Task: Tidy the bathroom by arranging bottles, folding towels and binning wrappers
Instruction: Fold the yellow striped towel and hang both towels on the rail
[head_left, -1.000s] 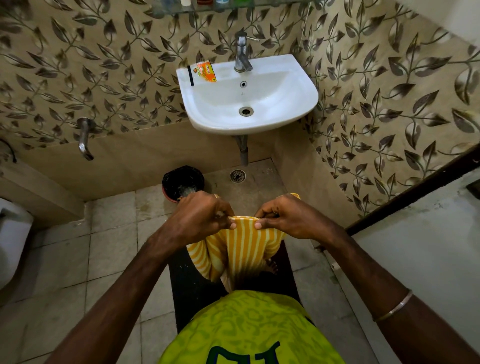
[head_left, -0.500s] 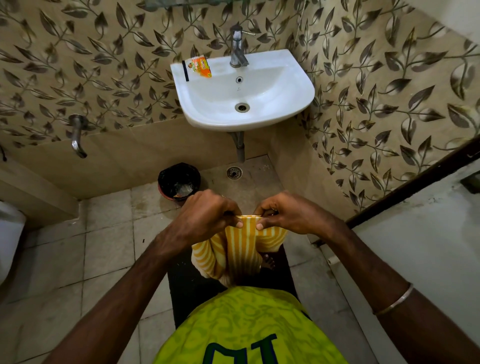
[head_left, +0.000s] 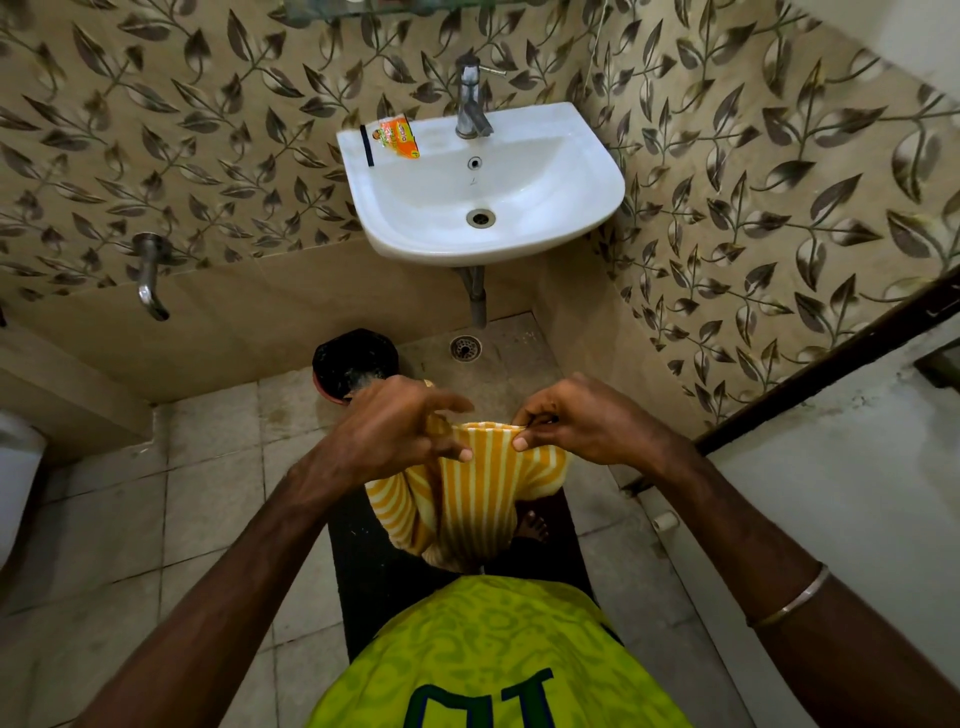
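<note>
I am looking down into a small home bathroom. A white wall-hung sink with a chrome tap is sitting in the corner, its drain pipe running down to a tiled floor with a round floor drain. Leaf-patterned tiles are covering the walls, a second tap is sticking out low on the left, a small dark bin is standing below, and the edge of a white toilet is showing at far left.

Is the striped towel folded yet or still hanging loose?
Partly folded: the towel hangs doubled from its top edge, pinched by the left hand and right hand, not laid down.
</note>
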